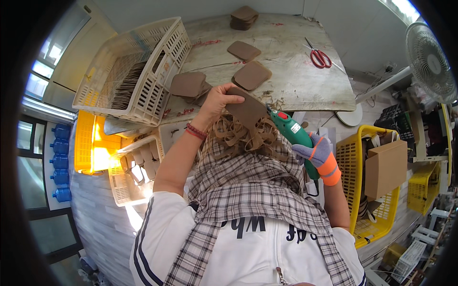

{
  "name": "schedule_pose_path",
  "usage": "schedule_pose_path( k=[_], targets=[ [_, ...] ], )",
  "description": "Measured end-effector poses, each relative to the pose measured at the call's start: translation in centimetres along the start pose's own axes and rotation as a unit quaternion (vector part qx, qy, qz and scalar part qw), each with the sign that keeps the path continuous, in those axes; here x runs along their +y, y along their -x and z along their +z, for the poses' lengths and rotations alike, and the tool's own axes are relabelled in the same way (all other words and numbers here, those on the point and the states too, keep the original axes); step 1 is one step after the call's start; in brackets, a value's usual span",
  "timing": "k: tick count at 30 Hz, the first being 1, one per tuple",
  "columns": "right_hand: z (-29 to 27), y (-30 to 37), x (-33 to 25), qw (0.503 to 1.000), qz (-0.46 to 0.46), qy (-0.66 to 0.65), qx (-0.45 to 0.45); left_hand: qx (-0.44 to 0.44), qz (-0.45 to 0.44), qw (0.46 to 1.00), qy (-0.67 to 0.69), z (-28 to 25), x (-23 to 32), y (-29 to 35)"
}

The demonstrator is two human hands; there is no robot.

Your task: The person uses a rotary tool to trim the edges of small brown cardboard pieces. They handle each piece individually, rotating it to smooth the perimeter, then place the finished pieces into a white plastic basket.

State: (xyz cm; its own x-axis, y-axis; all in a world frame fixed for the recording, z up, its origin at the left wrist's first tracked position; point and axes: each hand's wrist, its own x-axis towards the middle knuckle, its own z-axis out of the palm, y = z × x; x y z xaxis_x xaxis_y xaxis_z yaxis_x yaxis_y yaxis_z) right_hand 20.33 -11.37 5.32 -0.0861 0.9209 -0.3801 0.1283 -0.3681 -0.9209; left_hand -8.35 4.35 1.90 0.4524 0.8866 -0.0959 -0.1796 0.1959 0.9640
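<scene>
My bare left hand (218,102), thumb on top, pinches a flat brown pad (249,112) with rounded corners above my lap. My right hand (318,152), in a grey and orange glove, is wrapped round a green handheld electric cutter (286,124) with a red button. The cutter's tip is close to the pad's right edge; whether they touch I cannot tell. Curled brown trimmings (229,136) are heaped on my checked apron (238,176) below the pad. A stack of brown pads (188,85) lies on the table just left of my left hand.
More pads (252,75) lie on the worn table (291,52), with red-handled scissors (320,58) at the right. A white crate (149,97) full of pads stands at the left. Yellow crates (350,162) flank me on the floor. A fan (431,62) stands at the far right.
</scene>
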Motion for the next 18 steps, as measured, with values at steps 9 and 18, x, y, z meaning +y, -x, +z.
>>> schedule_pose_path(
  k=[9,18],
  targets=[
    [0.3,-0.2,1.0,0.999,-0.021,0.036,0.012,-0.017,-0.018,0.998,-0.057,1.0,0.4,0.3],
    [1.2,-0.7,1.6,0.995,-0.052,0.086,0.018,-0.051,-0.064,0.988,-0.134,2.5,0.4,0.9]
  ],
)
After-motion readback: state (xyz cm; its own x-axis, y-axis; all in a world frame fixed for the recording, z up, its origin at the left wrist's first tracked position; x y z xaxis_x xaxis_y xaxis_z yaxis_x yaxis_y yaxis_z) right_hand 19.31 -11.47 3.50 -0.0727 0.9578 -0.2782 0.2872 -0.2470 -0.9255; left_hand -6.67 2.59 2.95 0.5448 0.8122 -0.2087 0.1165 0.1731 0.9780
